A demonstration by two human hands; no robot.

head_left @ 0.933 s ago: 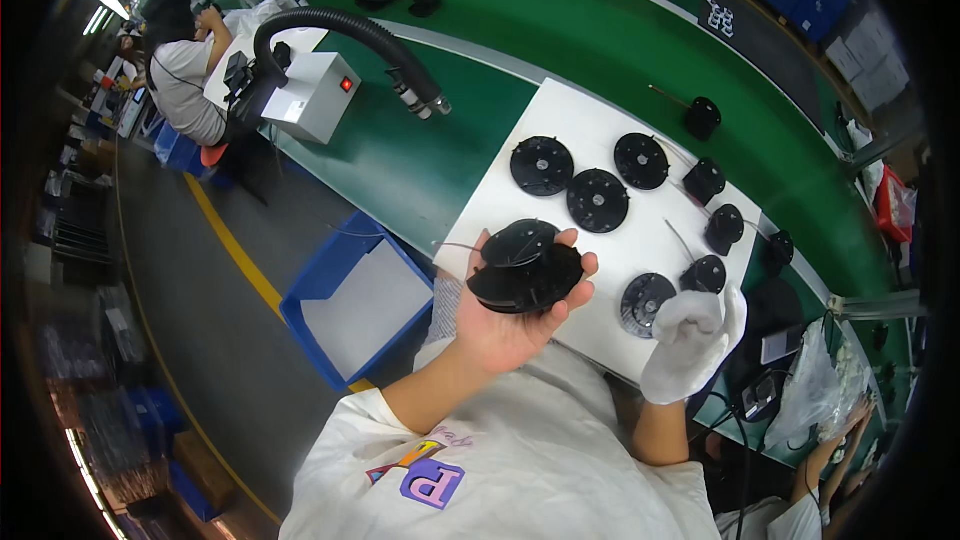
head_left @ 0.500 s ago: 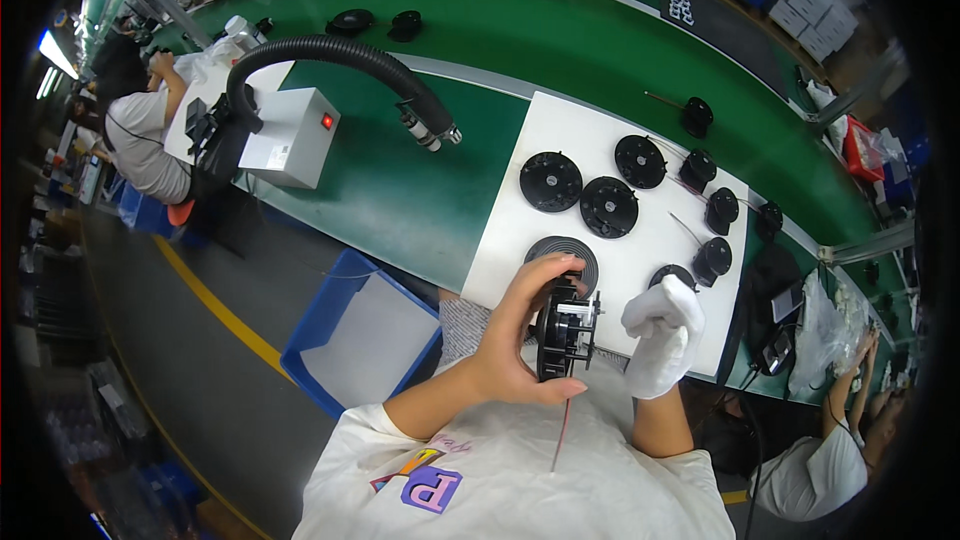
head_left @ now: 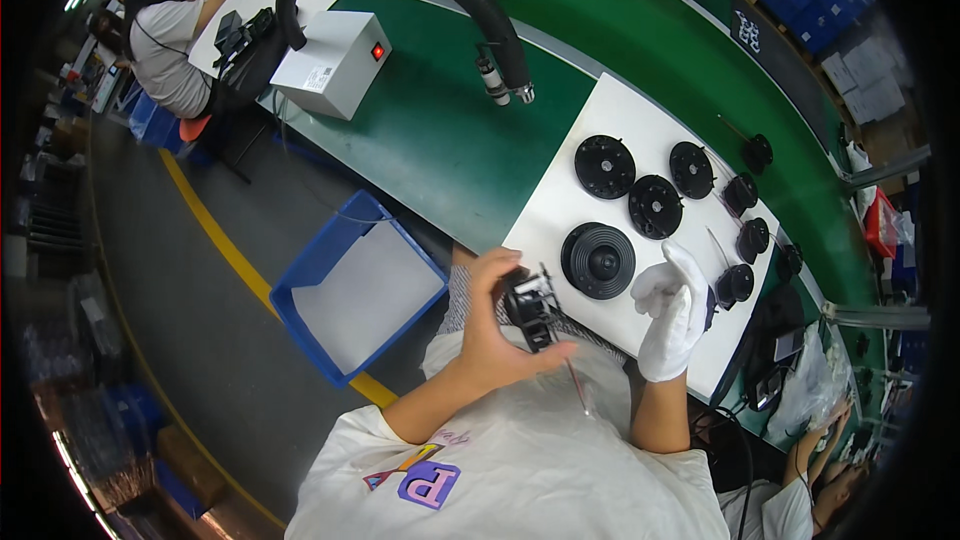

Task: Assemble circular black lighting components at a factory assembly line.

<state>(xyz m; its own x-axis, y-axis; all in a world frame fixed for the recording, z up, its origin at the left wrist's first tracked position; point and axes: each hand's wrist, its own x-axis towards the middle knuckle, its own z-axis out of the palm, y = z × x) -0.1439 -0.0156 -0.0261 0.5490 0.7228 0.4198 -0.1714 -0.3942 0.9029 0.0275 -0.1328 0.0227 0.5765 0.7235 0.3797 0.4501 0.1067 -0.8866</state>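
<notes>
A black round assembly (head_left: 532,308) is gripped by the bare left hand (head_left: 492,345), the thumb being set at its near edge and the fingers curled round its far side. The assembly is tilted on edge, its posts and a pale fitting being turned toward the right hand (head_left: 668,312). A thin reddish wire (head_left: 577,385) is hung from it, in front of the person's shirt (head_left: 520,450). The right hand is covered by a white glove (head_left: 674,340) and is raised with fingers half bent and loosely parted.

Between the two hands, just beyond them, a ridged black disc (head_left: 598,260) is laid flat on a white board (head_left: 548,210). Farther beyond the hands, three black discs (head_left: 655,207) with small posts are grouped. To the right of the gloved hand, black cylindrical parts (head_left: 735,284) are set out in a row. Behind the glove, a black part (head_left: 711,310) is mostly hidden; its kind cannot be told. To the left of the bare hand, a blue bin (head_left: 318,258) is placed well apart, below table level.
</notes>
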